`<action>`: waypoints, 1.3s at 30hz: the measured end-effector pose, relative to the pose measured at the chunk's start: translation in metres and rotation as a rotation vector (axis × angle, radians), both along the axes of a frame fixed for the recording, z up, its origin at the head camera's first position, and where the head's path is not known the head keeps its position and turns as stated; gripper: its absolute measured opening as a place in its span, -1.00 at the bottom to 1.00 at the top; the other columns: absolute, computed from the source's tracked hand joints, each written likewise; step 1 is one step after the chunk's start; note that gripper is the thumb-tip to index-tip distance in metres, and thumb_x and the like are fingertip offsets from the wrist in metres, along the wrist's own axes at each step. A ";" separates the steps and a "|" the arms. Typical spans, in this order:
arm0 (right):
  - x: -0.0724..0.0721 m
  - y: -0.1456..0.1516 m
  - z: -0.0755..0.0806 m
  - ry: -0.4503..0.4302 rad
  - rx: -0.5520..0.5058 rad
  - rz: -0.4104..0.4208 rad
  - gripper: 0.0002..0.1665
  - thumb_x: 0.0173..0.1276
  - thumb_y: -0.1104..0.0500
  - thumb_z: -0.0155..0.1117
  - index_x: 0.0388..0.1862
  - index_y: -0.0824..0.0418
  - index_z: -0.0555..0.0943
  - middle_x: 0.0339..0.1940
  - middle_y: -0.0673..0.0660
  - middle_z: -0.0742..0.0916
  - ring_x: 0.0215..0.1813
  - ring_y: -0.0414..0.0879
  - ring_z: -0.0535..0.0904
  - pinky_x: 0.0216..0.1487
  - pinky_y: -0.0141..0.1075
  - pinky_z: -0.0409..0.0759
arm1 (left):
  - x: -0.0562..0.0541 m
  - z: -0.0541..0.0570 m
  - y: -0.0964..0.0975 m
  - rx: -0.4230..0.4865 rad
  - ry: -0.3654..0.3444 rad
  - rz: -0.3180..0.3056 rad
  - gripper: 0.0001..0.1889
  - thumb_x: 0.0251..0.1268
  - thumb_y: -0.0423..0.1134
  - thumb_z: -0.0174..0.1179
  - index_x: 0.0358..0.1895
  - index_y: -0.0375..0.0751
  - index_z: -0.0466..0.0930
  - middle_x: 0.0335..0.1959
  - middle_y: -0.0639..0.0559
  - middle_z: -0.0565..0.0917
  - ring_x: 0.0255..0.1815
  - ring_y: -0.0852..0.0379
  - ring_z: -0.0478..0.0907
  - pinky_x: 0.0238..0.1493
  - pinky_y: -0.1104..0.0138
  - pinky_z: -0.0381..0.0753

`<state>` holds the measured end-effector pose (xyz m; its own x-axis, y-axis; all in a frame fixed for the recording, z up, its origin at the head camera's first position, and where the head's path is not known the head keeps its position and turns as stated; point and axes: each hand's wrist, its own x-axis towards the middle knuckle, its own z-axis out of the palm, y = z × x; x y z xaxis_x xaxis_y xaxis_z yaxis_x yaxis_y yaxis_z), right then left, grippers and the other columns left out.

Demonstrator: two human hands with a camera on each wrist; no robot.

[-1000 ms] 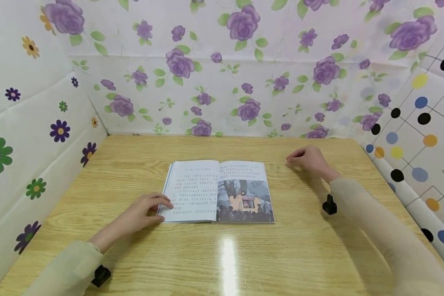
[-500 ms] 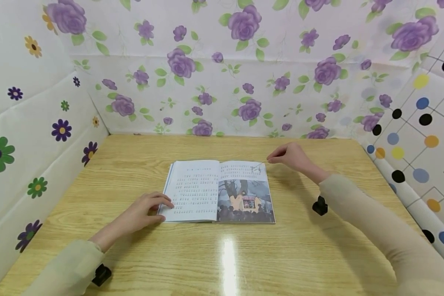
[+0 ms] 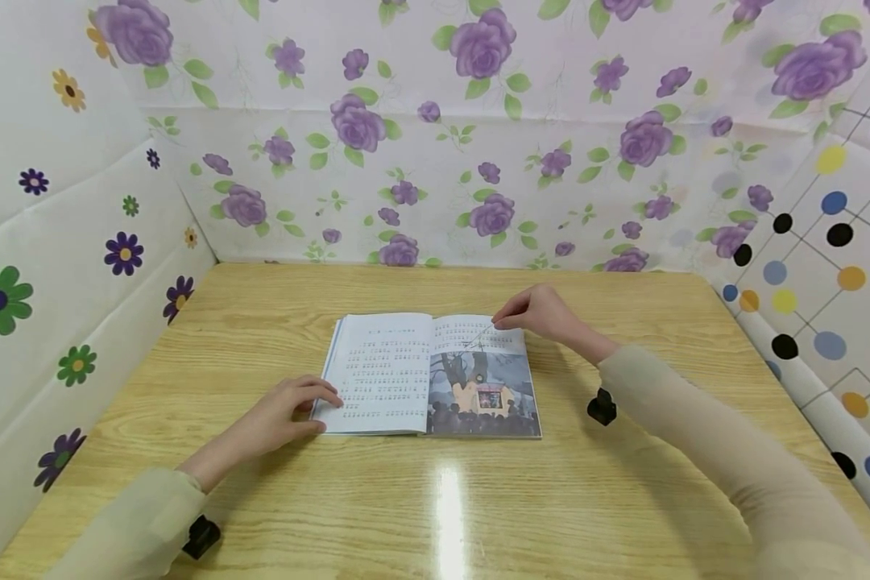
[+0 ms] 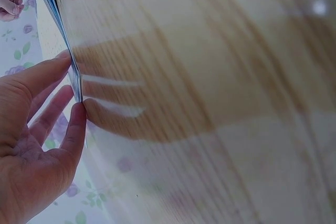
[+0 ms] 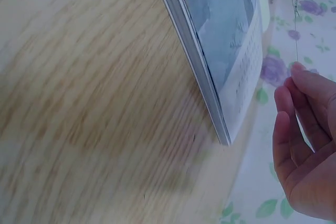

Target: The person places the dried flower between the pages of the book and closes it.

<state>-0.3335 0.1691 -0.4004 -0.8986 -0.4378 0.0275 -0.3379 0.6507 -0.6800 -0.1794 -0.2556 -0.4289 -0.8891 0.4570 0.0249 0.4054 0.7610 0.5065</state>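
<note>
An open book [image 3: 387, 379] lies on the wooden table, text on its left page and a dark picture on the right one. My left hand [image 3: 290, 407] rests at the book's lower left corner, fingertips on the page and thumb by the edge. In the left wrist view the left hand [image 4: 44, 129] touches the page edges [image 4: 73, 69]. Over the top of the right page, my right hand [image 3: 540, 312] pinches a thin dry sprig [image 3: 478, 337] by one end. The right wrist view shows the sprig [image 5: 295, 24] extending from the right hand's [image 5: 310, 140] fingertips, with fine side branches.
The wooden table [image 3: 319, 499] has a glare spot near its front. Flowered sheets [image 3: 435, 161] close off its back and left, and a dotted sheet [image 3: 834, 306] stands on the right. Black devices hang under both sleeves.
My right hand has moved left from the table beyond the book to above its right page, carrying the sprig. The left hand and the book stay in place.
</note>
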 end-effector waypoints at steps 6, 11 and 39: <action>0.004 -0.015 -0.004 -0.034 -0.018 0.039 -0.90 0.24 0.08 0.47 -0.31 0.05 0.82 -0.34 0.06 0.84 -0.30 0.02 0.74 -0.30 -0.23 0.65 | 0.000 -0.001 0.001 0.007 0.018 -0.006 -0.68 0.14 -0.37 0.39 -0.02 -0.03 0.70 0.14 -0.08 0.62 0.10 -0.04 0.51 0.03 0.15 0.52; 0.006 -0.024 -0.010 -0.029 -0.027 0.079 -0.93 0.23 0.12 0.47 -0.33 0.07 0.82 -0.38 0.06 0.84 -0.39 0.00 0.72 -0.31 -0.14 0.70 | 0.002 -0.001 0.003 0.000 0.021 -0.009 -0.68 0.14 -0.37 0.39 -0.01 -0.04 0.70 0.14 -0.09 0.63 0.09 -0.04 0.52 0.02 0.16 0.54; 0.006 -0.043 -0.021 0.057 0.051 0.210 -0.95 0.19 0.17 0.50 -0.35 0.08 0.83 -0.37 0.06 0.84 -0.38 -0.20 0.73 -0.32 -0.37 0.68 | -0.004 -0.002 0.002 0.011 -0.010 0.009 -0.67 0.09 -0.39 0.42 -0.04 -0.06 0.71 0.10 -0.09 0.65 -0.14 0.11 0.46 -0.15 0.34 0.49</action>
<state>-0.3277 0.1257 -0.4217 -0.7852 -0.6173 0.0489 -0.5066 0.5950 -0.6240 -0.1831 -0.2538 -0.4307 -0.8933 0.4490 0.0213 0.3937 0.7586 0.5191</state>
